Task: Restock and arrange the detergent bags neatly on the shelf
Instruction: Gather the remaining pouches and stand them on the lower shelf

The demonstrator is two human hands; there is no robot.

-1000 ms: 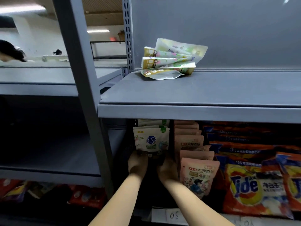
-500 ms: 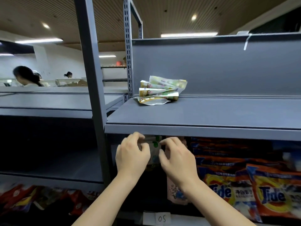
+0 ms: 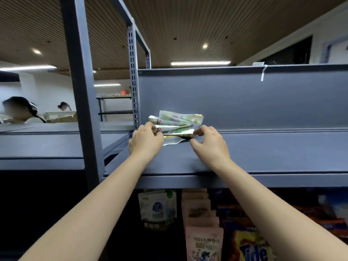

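Left hand (image 3: 146,141), right hand (image 3: 209,143) grip bag stack (image 3: 177,125) ends.

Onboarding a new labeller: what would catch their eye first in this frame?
First, the two bare arms reaching up to the grey upper shelf, where the left hand and right hand close in on either end of a loose stack of green-and-white bags at the shelf's back left corner. Next, the packed lower shelf: white pouches, pink pouches and orange Tide bags.
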